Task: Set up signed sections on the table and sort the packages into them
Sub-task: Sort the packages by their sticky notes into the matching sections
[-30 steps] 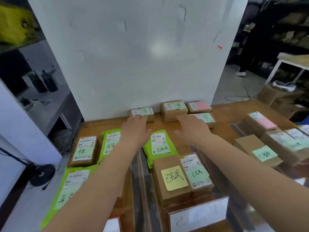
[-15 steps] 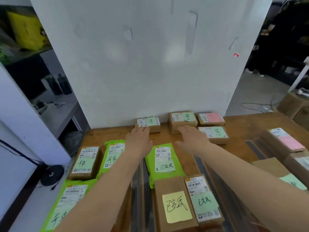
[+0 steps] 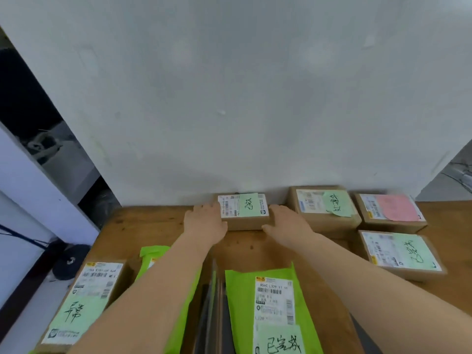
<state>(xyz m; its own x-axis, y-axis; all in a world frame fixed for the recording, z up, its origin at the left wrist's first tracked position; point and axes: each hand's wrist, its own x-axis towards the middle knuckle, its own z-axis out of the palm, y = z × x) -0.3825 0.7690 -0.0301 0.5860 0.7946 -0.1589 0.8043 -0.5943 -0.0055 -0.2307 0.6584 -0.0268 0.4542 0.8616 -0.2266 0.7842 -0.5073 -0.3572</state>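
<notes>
The small cardboard box (image 3: 244, 213) with a green note sits at the far edge of the worktop (image 3: 153, 226), against the white wall (image 3: 229, 98), and both hands flank it: the left hand (image 3: 205, 222) presses its left end and the right hand (image 3: 286, 223) its right end, fingers laid along the sides, so the box is clasped between them and not yet lifted. It looks stiff, flat and light; a squeeze on the two short ends should carry it, though the taped card may be a little slick, and nothing suggests fragile contents. Counted in view: five cardboard boxes, namely this one, a larger box (image 3: 324, 208) just right of it, a pink-noted box (image 3: 390, 210) nearer the far right corner, another green-noted box (image 3: 401, 254) in front of that, and one (image 3: 86, 302) near the left edge. There are also two green mailer bags, one (image 3: 270, 310) near the front edge and one (image 3: 153, 254) partly hidden under the left forearm.
</notes>
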